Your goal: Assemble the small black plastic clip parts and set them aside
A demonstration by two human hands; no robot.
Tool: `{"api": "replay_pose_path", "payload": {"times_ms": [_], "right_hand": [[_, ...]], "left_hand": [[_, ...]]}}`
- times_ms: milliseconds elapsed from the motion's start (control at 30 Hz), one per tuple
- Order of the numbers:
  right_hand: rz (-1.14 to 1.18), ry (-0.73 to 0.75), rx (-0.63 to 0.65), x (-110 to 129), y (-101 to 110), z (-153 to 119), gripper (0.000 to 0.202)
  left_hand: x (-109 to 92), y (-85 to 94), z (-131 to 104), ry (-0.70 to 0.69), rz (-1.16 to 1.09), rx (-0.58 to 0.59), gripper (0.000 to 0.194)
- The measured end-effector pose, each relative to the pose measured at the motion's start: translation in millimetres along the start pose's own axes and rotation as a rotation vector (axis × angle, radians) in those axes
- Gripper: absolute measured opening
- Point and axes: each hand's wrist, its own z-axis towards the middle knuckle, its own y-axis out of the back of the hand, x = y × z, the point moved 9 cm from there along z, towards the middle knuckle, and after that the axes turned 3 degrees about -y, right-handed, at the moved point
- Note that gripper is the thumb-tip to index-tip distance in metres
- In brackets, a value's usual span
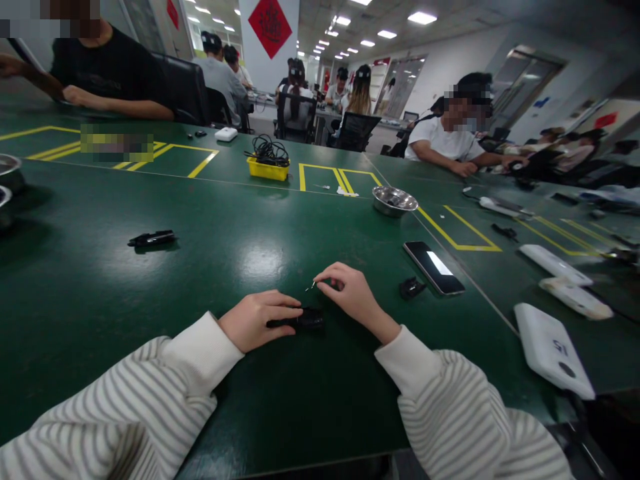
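In the head view, the left hand [260, 321] comes in from the lower left, palm down over the bench, its fingers pointing right. Its grip is closed around a dark, glossy black plastic part [312, 319], thumb on the near side and fingers on the far side; the part lies at the bench surface, its right end sticking out past the fingertips. The right hand [354, 297] reaches in from the lower right, wrist bent leftward, its grip pinched shut at thumb and forefinger on a small, thin, shiny metal-looking piece [311, 287], just beyond the black part. Both arms wear cream sleeves with grey stripes and plain cuffs.

The bench [225, 220] is smooth dark green, marked with yellow tape outlines. A black elongated part [153, 240] lies to the left; a small black curved piece [412, 287] sits beside a phone [434, 268] with a partly lit screen on the right. Farther off are a round steel bowl [395, 201] and a yellow plastic tray [269, 171] of black cables. People in caps sit around a bright room with ceiling lights.

The left hand hides part of the black part, the thin piece is too small to identify, and steel bowls [9, 175] are cut off at the left edge.
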Motion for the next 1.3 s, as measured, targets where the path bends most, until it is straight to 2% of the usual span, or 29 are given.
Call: {"api": "replay_pose_path", "payload": {"times_ms": [167, 333, 500, 600, 700, 800, 900, 1067, 1300], "right_hand": [[-0.083, 0.063, 0.089, -4, -15, 2, 0.015], [-0.197, 0.091, 0.133, -2, -11, 7, 0.009], [-0.306, -0.039, 0.369, -9, -10, 0, 0.007], [-0.308, -0.117, 0.443, -12, -7, -9, 0.011], [-0.200, -0.107, 0.416, -6, -6, -13, 0.009], [-0.008, -0.088, 0.289, 5, -3, -12, 0.004], [0.115, -0.046, 0.196, 18, -7, -13, 0.009], [0.173, 0.004, 0.225, 29, -25, -17, 0.008], [0.136, 0.009, 0.196, 29, -26, -18, 0.007]], "left_hand": [[-2, -3.5, 2, 0.001, 0.002, 0.032, 0.027], [-2, -3.9, 3, 0.007, 0.004, 0.038, 0.027], [-1, -2.4, 3, 0.009, -0.001, 0.018, 0.026], [0, -0.7, 2, 0.018, 0.000, -0.001, 0.025], [3, 0.1, 2, 0.031, 0.002, -0.009, 0.025], [4, 0.0, 1, 0.037, 0.011, -0.010, 0.025], [5, -0.3, 1, 0.031, 0.025, -0.009, 0.025], [5, 0.5, 2, 0.042, 0.027, -0.007, 0.025], [5, 0.8, 3, 0.053, 0.014, 0.000, 0.025]]}}
